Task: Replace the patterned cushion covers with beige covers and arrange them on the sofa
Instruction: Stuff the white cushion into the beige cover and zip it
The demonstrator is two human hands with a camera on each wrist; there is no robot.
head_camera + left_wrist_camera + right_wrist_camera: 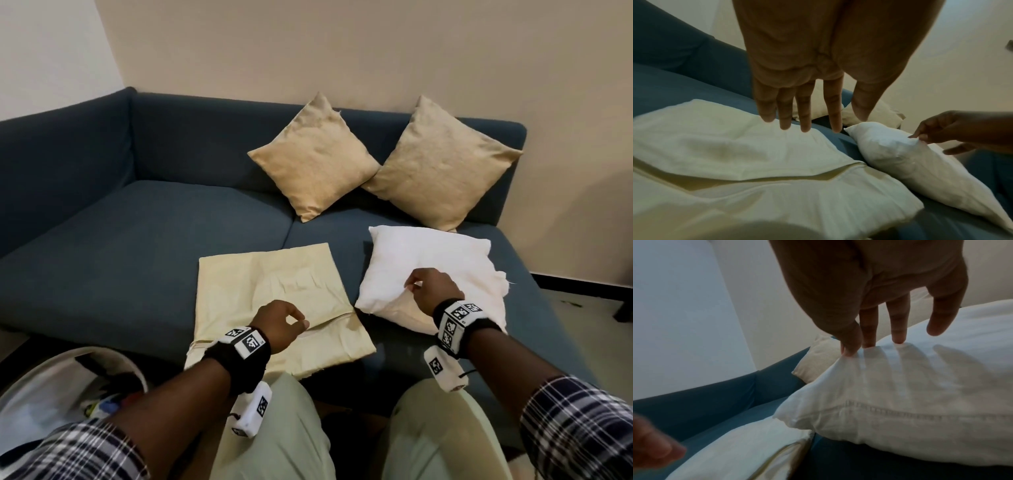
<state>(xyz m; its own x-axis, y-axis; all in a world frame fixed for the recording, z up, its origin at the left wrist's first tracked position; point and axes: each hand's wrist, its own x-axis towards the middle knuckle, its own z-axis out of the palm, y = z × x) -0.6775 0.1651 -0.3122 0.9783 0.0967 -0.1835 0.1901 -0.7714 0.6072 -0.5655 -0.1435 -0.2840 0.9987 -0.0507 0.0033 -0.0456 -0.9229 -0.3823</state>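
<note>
An empty beige cover (260, 274) lies flat on the blue sofa (137, 257) seat, its zip slit open near the front. My left hand (294, 320) hovers just above that slit; in the left wrist view its fingers (803, 113) hang straight over the cover (735, 146) and hold nothing. To the right lies a bare white cushion insert (445, 257). My right hand (412, 286) pinches a fold of the insert's fabric (920, 402) between thumb and forefinger (851, 350). Two cushions in beige covers (315, 161) (442, 164) lean on the backrest.
A white basket (44, 387) with crumpled items stands on the floor at the lower left. My knees in pale green trousers (274, 428) touch the sofa's front edge. The sofa's left seat is bare. Floor and a dark skirting (582, 284) lie to the right.
</note>
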